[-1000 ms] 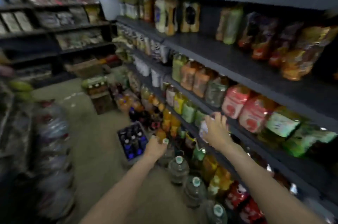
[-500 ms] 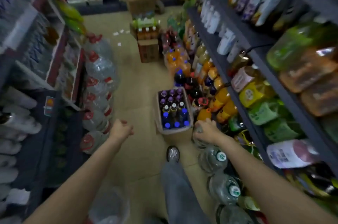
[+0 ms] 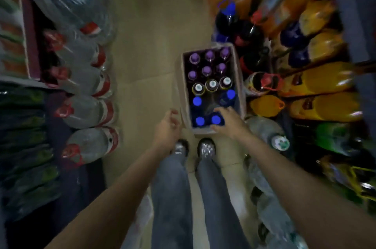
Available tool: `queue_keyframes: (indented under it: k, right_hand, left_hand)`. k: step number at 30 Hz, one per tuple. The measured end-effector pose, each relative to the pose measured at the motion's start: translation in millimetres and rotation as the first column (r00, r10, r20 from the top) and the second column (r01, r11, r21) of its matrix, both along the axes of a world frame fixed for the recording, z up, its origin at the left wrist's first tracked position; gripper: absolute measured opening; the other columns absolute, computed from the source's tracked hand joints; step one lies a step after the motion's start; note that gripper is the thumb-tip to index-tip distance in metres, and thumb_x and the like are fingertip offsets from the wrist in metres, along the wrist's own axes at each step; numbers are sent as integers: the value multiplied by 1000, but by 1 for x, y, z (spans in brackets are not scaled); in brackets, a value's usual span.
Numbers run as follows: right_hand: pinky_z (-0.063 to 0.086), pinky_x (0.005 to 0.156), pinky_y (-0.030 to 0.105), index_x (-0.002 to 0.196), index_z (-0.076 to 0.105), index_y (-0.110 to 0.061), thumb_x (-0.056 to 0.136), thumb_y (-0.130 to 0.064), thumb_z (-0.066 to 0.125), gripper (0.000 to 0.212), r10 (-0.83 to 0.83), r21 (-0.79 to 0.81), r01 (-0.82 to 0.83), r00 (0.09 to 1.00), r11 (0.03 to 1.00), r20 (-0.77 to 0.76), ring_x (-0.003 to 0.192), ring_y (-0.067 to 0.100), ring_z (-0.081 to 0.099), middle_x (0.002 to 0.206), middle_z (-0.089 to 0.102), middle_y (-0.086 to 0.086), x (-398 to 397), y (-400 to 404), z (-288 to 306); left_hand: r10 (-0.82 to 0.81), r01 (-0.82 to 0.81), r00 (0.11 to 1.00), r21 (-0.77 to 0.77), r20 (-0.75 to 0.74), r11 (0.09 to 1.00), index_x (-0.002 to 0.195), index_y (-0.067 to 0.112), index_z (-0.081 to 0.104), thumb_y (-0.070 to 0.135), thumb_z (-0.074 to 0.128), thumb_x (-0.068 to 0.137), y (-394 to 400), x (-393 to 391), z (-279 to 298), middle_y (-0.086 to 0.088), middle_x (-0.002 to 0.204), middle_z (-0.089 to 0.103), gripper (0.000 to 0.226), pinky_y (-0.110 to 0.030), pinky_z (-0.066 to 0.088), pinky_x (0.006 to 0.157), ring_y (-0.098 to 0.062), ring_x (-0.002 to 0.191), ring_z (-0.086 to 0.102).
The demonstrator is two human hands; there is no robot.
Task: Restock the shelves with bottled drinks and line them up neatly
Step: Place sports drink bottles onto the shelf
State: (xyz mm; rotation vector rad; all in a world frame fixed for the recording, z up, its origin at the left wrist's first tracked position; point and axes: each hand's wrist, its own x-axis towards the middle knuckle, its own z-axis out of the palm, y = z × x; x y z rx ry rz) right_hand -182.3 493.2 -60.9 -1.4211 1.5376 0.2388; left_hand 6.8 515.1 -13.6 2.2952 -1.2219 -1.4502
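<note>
Now down at the cardboard box (image 3: pixel 241 94) of bottled drinks, lower centre of the frame, no longer up at the shelf as a second ago. Right hand (image 3: pixel 228 121) dropped from the shelf edge and settled over the near corner of the box, fingers curled around a blue-capped bottle (image 3: pixel 216 120) but not yet lifting it; grip looks begun rather than firm, though blur makes this hard to confirm. Left hand (image 3: pixel 167 129) hanging just left of the box, fingers loosely spread, holding nothing, apart from the cardboard wall. Hands well apart from each other, one either side of the near box corner.

Inside the box: purple caps (image 3: pixel 209 54) toward the top, white caps (image 3: pixel 212 84) across the middle, blue caps nearest the feet, with a gap among the blue ones. Meaning for the task, as a judgement: one placement cycle closed, next pick starting, plenty of stock left to shelve. Large orange drink bottles (image 3: pixel 323 104) crowding the right of the frame, big water bottles (image 3: pixel 89 110) lined along the left.
</note>
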Motion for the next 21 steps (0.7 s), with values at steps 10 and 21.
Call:
queue_keyframes:
  k: [10,21]
  right_hand:
    - [36,102,41,142,34,-21,89,-11,58,59,167,-195,-191,977,962,-133,127,33,32,151,20,4,66,-46,-228]
    - [44,74,36,99,59,-7,72,-23,74,35,59,-447,-66,998,892,-31,89,33,55,102,50,11,40,-59,-122]
  left_hand:
    - [194,-200,979,-126,-59,972,123,8,50,-9,48,85,-3,30,-197,-5,102,55,41,-6,41,64,-12,80,50]
    - [-290,286,911,-57,-293,956,140,12,30,0,74,72,-44,37,-185,6,131,35,82,-6,26,96,-8,126,33]
